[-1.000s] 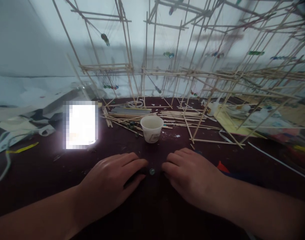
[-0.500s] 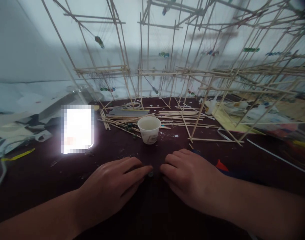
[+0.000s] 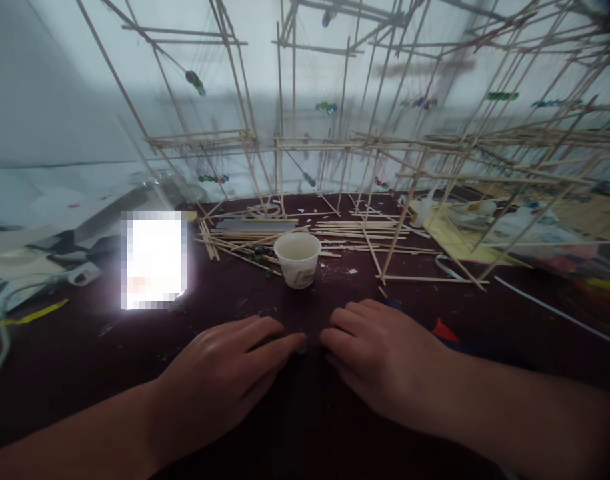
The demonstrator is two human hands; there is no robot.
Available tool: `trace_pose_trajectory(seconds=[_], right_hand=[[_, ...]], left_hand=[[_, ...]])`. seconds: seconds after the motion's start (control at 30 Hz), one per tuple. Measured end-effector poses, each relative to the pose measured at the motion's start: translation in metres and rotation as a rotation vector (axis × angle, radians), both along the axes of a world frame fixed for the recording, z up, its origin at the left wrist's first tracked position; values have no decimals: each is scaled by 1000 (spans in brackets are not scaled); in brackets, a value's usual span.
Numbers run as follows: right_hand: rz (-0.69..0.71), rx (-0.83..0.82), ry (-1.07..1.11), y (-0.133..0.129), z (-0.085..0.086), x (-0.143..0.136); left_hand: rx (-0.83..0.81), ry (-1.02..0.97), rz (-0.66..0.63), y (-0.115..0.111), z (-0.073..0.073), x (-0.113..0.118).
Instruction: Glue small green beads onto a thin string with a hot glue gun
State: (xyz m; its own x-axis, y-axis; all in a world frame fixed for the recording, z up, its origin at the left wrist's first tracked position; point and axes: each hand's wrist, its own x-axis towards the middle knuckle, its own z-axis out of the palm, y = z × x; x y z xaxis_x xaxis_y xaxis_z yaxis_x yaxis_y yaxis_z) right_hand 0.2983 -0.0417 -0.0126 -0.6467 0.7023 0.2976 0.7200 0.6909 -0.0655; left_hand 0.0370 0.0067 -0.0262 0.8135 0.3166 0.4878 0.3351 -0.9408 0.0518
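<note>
My left hand (image 3: 239, 353) rests low over the dark table, its fingers pinched together around a small glass marble (image 3: 301, 348) that peeks out at the fingertips. Opposite it, my right hand (image 3: 367, 343) is closed with the fingers curled, a short gap from the marble; whatever those fingertips hold, if anything, is hidden. Just beyond both hands a white paper cup (image 3: 298, 260) stands upright, its contents out of sight.
Thin wooden sticks (image 3: 359, 230) lie behind the cup. Stick frames (image 3: 279, 143) with hanging marbles (image 3: 326, 107) rise at the back. A bright, blurred-out screen (image 3: 155, 260) is left; a red-and-blue object (image 3: 443, 331) lies by my right wrist. Yellow paper (image 3: 459, 240) is further right.
Both hands stay almost where they were. The marble at my left fingertips has barely shifted, and the view has moved very slightly.
</note>
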Motion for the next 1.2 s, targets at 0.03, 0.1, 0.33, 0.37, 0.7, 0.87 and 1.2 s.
trace_pose_trajectory(seconds=[0.03, 0.1, 0.33, 0.37, 0.7, 0.87, 1.2], right_hand=[[-1, 1, 1, 0, 0, 0], [-1, -5, -3, 0, 0, 1], [-20, -50, -42, -1, 3, -1], [-24, -60, -49, -1, 4, -1], [-23, -65, -64, -2, 6, -1], [-23, -56, -56, -2, 7, 0], [-108, -185, -118, 4, 16, -8]], left_hand=[[0, -3, 7, 0, 0, 0], [0, 0, 20, -1, 1, 0], [22, -10, -19, 0, 6, 4], [11, -10, -11, -1, 6, 4], [-42, -12, 43, -1, -1, 1], [-157, -33, 80, 3, -5, 0], [-276, -58, 60, 4, -9, 3]])
